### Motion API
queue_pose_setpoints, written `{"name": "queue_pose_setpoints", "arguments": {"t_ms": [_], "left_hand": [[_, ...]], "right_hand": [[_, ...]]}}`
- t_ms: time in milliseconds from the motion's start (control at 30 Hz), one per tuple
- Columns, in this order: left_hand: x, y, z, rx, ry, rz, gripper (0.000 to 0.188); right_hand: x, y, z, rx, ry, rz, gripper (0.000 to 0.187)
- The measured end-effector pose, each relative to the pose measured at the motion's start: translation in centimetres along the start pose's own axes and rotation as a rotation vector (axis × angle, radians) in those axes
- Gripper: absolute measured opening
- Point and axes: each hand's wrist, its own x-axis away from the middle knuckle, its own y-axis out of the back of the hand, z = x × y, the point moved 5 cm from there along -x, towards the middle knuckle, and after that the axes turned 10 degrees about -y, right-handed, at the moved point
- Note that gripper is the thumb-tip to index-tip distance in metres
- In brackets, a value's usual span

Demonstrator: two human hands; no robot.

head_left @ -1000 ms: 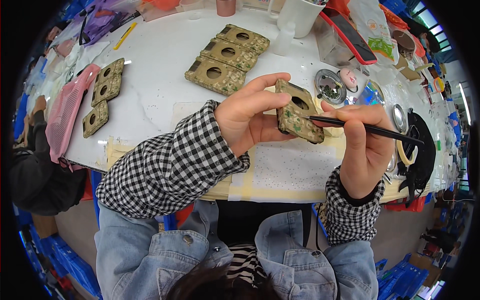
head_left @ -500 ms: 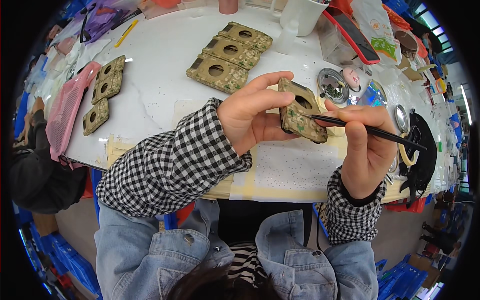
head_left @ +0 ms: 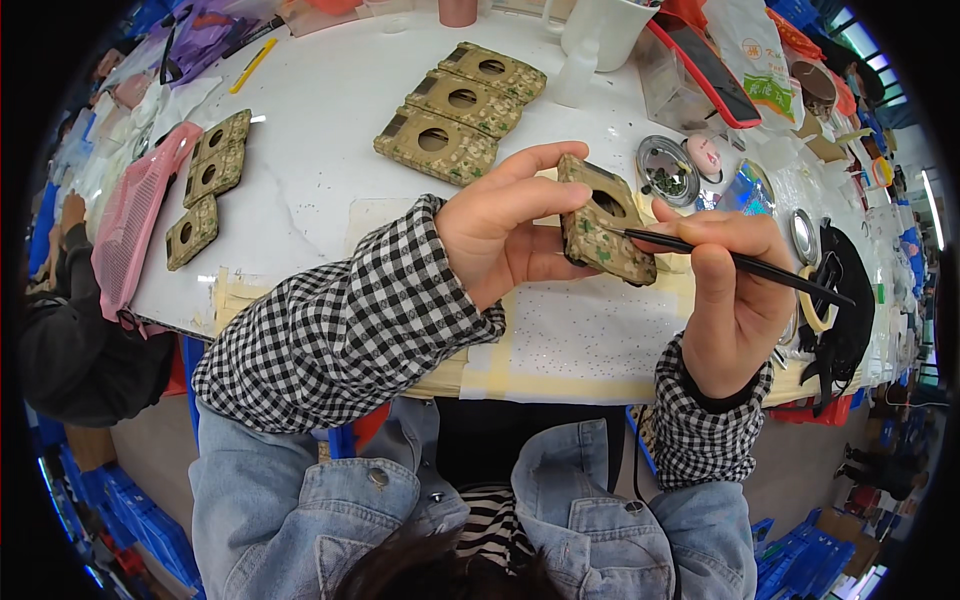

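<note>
The left grip (head_left: 505,225) holds a rectangular, round-holed camouflage case (head_left: 610,242) (likely light, stiffish; best held by its edges) above the white tabletop (head_left: 310,150); the right grip (head_left: 735,285) pinches a slim black pointed tool (head_left: 760,266).

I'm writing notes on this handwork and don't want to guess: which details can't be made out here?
All in the head view:
- Underside of the camouflage piece: turned away, with fingers of the left hand behind it.
- Part of the black pointed tool: covered by the right hand.
- Top of the white mug: cut off by the upper edge.
- What dots the white sheet: too small to identify.
</note>
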Motion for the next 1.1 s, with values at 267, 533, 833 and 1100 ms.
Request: {"name": "queue_pose_setpoints", "arguments": {"t_ms": [267,533,833,1100], "left_hand": [[-0.04,0.00,-0.01,0.008,-0.006,0.010,0.056],[-0.05,0.06,0.05,0.015,-0.004,0.009,0.054],[-0.03,0.04,0.05,0.020,0.015,-0.007,0.055],[-0.03,0.22,0.08,0.026,0.010,0.002,0.054]], "right_hand": [[0.00,-0.07,0.08,-0.025,0.014,-0.002,0.014],[0.03,-0.05,-0.08,-0.031,0.005,-0.007,0.013],[0.16,-0.38,0.62,0.020,0.095,0.010,0.013],[0.31,-0.47,0.88,0.044,0.119,0.027,0.014]]}}
